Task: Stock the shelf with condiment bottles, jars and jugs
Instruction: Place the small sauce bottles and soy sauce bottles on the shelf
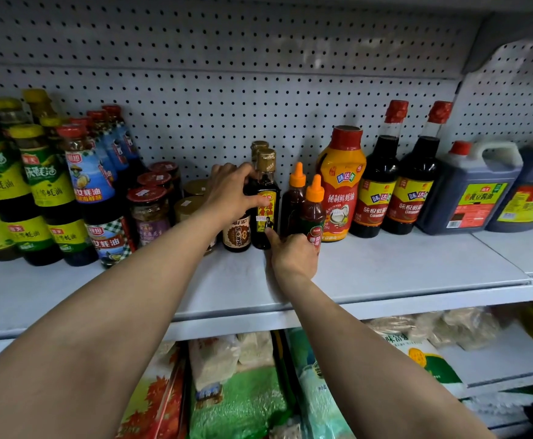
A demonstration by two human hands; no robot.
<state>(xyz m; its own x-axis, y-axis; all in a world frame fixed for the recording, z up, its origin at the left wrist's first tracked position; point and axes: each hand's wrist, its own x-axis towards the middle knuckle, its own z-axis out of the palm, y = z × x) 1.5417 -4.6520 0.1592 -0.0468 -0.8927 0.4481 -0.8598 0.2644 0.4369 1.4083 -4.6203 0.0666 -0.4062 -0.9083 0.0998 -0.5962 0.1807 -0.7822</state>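
My left hand (230,193) grips gold-capped dark bottle (266,198), frame centre, standing on shelf (401,270). My right hand (293,253) grips orange-nozzle sauce bottle (312,210) just right of it, thumb touching dark bottle's base.

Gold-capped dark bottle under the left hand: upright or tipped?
Upright. The gold-capped bottle stands base-down on the shelf, cap straight up; the left hand grips its shoulder.
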